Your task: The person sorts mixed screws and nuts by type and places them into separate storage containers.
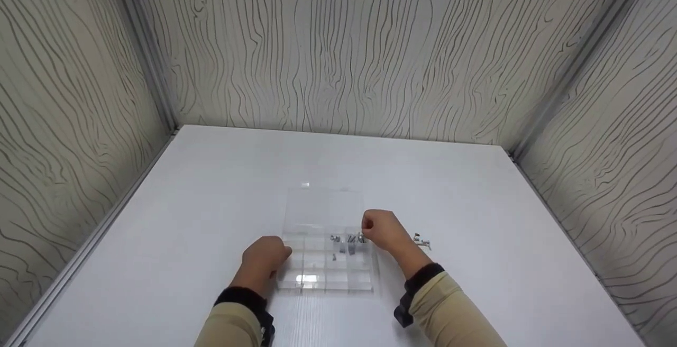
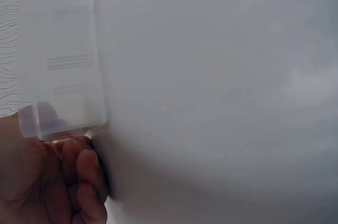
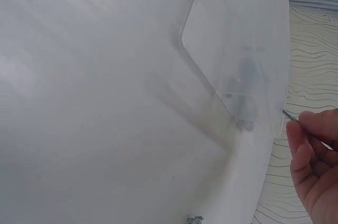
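A clear plastic compartment box (image 1: 314,257) lies on the table with its lid (image 1: 323,207) folded back. Small metal hardware pieces (image 1: 351,239) sit in its back right compartments, and one small metal piece (image 1: 334,257) lies nearer the middle. My left hand (image 1: 262,258) grips the box's left side, fingers curled against its edge in the left wrist view. Over the back right corner is my right hand (image 1: 385,229). Its thumb and index finger pinch a thin dark metal pin (image 3: 290,115), whose tip points out past the fingertips in the right wrist view.
To the right of the box, partly behind the right wrist, several loose metal pieces (image 1: 422,242) lie on the white table (image 1: 465,193). Wood-grain patterned panels (image 1: 328,51) stand around the table's back and sides.
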A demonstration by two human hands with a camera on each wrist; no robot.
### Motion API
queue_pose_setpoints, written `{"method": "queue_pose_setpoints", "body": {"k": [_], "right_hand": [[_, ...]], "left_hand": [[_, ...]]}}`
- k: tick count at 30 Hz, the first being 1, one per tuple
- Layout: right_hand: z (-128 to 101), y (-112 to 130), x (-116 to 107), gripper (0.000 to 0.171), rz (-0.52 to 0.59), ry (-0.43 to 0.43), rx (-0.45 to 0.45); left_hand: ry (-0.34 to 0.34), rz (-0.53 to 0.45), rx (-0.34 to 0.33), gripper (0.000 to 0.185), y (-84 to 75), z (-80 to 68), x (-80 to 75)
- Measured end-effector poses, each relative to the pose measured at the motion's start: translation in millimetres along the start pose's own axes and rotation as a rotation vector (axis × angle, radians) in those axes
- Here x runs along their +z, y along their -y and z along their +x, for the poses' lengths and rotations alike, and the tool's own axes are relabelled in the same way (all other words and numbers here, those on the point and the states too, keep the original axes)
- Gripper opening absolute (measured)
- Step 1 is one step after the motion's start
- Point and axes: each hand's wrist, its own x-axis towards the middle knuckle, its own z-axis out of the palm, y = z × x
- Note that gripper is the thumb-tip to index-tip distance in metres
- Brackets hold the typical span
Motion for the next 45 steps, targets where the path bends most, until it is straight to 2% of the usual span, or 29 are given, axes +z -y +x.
{"method": "queue_pose_setpoints", "body": {"k": [12,17,23,30,37,41,45], "right_hand": [[0,0,1,0.009,-0.028,0.023,-0.005],[-2,-8,-7,0.006,-0.01,0.008,0.009],[-5,-22,-20,0.01,-0.012,0.001,0.032],[-13,-38,-30,0.011,-0.05,0.122,0.112],[-25,-51,-29,0.017,-0.163,0.243,0.102],[-29,-54,-25,0.018,-0.19,0.27,0.118],[-30,-57,-19,0.018,-0.209,0.256,0.128]], "left_hand": [[0.007,0.001,-0.003,0.03,0.8,2.8,1.9],[0.028,-0.013,-0.012,0.03,-0.2,3.1,2.0],[0.025,0.02,-0.017,0.033,-0.1,4.2,3.8],[0.027,0.011,-0.007,0.031,0.4,2.9,2.7],[0.018,0.019,0.008,0.031,1.1,2.9,2.0],[0.024,0.019,-0.003,0.032,0.8,4.2,3.0],[0.031,0.007,-0.004,0.03,1.4,4.6,2.7]]}}
